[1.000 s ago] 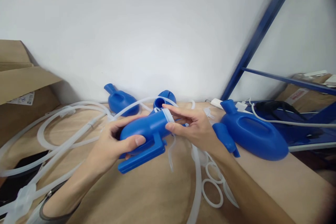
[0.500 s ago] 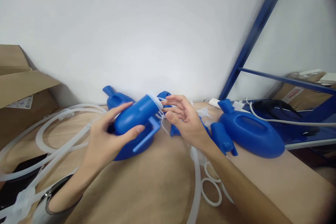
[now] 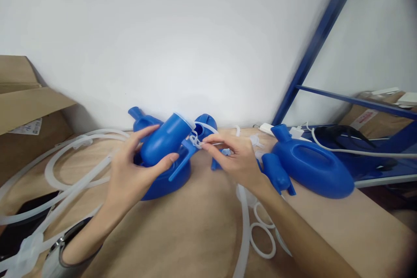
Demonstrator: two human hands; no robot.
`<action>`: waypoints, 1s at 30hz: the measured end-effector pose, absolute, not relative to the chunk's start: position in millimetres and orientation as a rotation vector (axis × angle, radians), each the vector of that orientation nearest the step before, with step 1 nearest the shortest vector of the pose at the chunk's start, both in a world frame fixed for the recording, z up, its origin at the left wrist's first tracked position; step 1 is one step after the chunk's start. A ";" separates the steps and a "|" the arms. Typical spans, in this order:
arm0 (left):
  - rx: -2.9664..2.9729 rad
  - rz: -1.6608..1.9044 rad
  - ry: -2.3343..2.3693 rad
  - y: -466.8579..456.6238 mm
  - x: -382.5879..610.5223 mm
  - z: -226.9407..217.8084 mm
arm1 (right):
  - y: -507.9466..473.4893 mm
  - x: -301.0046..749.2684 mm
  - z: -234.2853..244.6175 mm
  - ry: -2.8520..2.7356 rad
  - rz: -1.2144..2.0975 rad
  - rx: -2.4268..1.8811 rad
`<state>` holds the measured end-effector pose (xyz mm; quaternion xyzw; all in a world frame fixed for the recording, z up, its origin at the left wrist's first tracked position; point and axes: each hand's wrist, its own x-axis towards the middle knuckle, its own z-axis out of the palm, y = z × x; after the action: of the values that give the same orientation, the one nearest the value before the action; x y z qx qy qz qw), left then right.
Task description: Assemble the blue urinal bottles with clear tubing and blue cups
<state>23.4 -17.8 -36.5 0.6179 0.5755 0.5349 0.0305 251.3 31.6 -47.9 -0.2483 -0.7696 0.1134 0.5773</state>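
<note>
My left hand (image 3: 130,173) grips a blue plastic bottle with a side handle (image 3: 164,139), held tilted up above the wooden tabletop (image 3: 189,226). A translucent white ring sits round the bottle's mouth, and a thin white strap (image 3: 197,139) hangs from it. My right hand (image 3: 233,160) pinches that strap just right of the bottle's mouth. Under the held bottle lies another blue bottle (image 3: 164,182).
A large blue bottle (image 3: 312,167) lies to the right beside a smaller blue part (image 3: 275,173). More blue bottles (image 3: 143,119) rest by the white wall. Translucent hoses (image 3: 74,169) coil on the left, white rings (image 3: 262,232) lie near my right forearm. Cardboard box (image 3: 22,104) left, blue shelf frame (image 3: 319,39) right.
My left hand has lifted the bottle and tipped its mouth upward. My right hand left the white ring on the mouth and now pinches the dangling strap.
</note>
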 end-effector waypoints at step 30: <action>2.145 1.769 1.636 -25.0 24.4 -38.0 | 21.2 245.5 -44.8 -1.775 0.698 -0.535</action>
<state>24.4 -25.0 -38.0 0.6643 0.5068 0.5479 -0.0421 245.5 21.2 -44.8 -0.2257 -0.7493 0.2948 0.5484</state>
